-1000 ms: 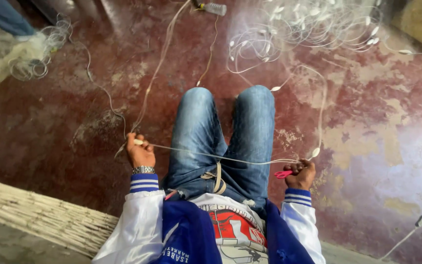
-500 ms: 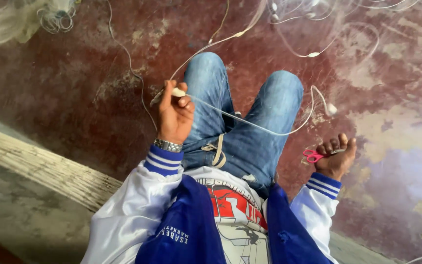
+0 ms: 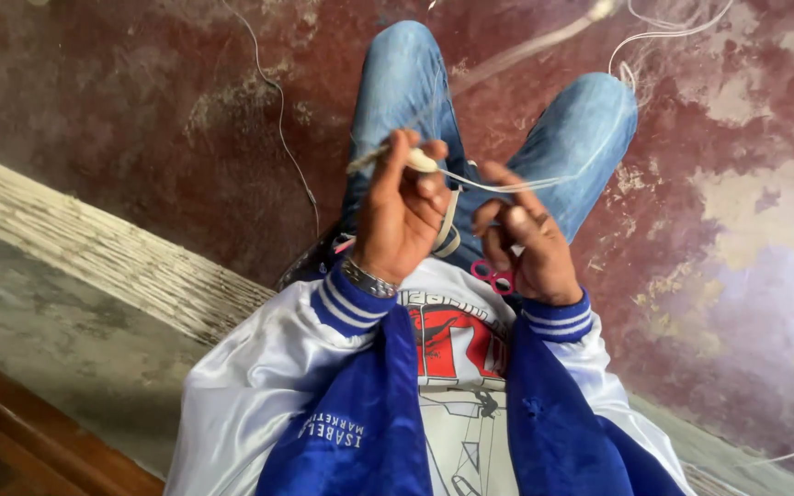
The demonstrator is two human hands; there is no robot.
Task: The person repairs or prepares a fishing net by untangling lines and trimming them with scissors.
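The jacket (image 3: 259, 367) is glossy satin cloth, with ribbed knit cuffs (image 3: 346, 301). The jeans (image 3: 590, 129) are matt denim. The watch (image 3: 368, 278) band looks metal. The scissors (image 3: 493, 276) have smooth pink plastic handles. The floor (image 3: 140, 119) is rough, worn, patchy red.

We hold both hands raised at the centre of the frame, close together above our lap. Our left hand (image 3: 402, 216) is curled, fingers pinched against the thumb, wrist bent back. Our right hand (image 3: 526, 248), just right of it, has its fingers bent inward, forefinger stretched toward the left hand.
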